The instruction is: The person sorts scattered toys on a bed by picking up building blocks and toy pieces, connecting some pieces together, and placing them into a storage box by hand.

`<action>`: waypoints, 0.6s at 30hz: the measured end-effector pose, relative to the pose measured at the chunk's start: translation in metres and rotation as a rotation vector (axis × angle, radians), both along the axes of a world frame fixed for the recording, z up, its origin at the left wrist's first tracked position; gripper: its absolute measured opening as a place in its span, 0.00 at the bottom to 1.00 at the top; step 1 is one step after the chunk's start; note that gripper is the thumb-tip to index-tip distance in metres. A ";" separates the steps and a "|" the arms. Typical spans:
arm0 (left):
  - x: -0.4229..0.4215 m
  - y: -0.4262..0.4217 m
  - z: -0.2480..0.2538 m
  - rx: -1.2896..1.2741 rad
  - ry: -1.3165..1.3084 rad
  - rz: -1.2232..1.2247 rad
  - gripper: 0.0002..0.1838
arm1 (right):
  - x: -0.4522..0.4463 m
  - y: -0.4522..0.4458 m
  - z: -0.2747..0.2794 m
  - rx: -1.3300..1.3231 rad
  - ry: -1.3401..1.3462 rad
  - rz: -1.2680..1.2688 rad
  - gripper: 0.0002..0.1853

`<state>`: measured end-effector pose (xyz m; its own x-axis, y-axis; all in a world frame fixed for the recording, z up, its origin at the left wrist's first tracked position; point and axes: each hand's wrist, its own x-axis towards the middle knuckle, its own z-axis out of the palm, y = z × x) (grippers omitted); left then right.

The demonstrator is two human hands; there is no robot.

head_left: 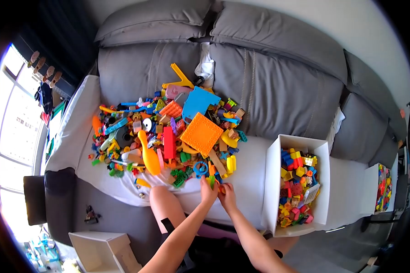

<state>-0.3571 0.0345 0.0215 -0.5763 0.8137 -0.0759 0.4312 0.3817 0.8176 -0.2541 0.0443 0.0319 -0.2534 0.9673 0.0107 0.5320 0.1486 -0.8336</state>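
Dial centred on the hands, 12 toward the sofa back.

Risks, left to right:
- 9 o'clock: small yellow-orange piece [142, 183] lies loose at the pile's near fringe, just beside the left leg [166, 202]. A knee shift could knock it to the floor.
- 10 o'clock: yellow bowling pin [149, 152] rests across small parts. Round body, uneven support; may roll if the toy pile [123, 152] gets disturbed.
- 11 to 12: orange plate [202, 134] and blue plate [197, 101] sit on top of the heap. Pulling pieces from under them could send the orange one sliding toward the hands.
- 3 o'clock: white box [272, 182] of mixed blocks, close to the front edge of the seat, right leg [284, 243] just beside it. A bump might shift it; can't tell whether it overhangs.

Grip:
- Left hand [208, 192]: fingers curled in, little gap, on a small green-and-yellow piece [212, 181], at the pile's near edge.
- Right hand [227, 195]: fingers bent round a small orange piece [221, 189], close beside the left. Can't tell whether the two pieces are joined.
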 end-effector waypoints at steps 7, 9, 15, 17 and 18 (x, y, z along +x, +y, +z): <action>-0.001 -0.007 -0.007 0.247 -0.779 0.075 0.29 | 0.005 -0.008 -0.012 0.053 0.249 -0.365 0.11; 0.000 -0.012 -0.008 0.300 -0.754 0.041 0.31 | 0.012 -0.010 -0.006 -0.166 0.454 -0.502 0.10; 0.020 -0.025 0.024 0.387 -0.496 0.293 0.30 | 0.043 -0.015 0.047 0.174 0.336 -0.392 0.08; 0.035 -0.017 0.017 0.433 -0.358 0.239 0.28 | 0.058 -0.023 0.075 0.329 0.313 -0.364 0.09; 0.050 -0.010 0.030 0.418 -0.470 0.174 0.28 | 0.065 -0.028 0.093 0.331 0.352 -0.379 0.09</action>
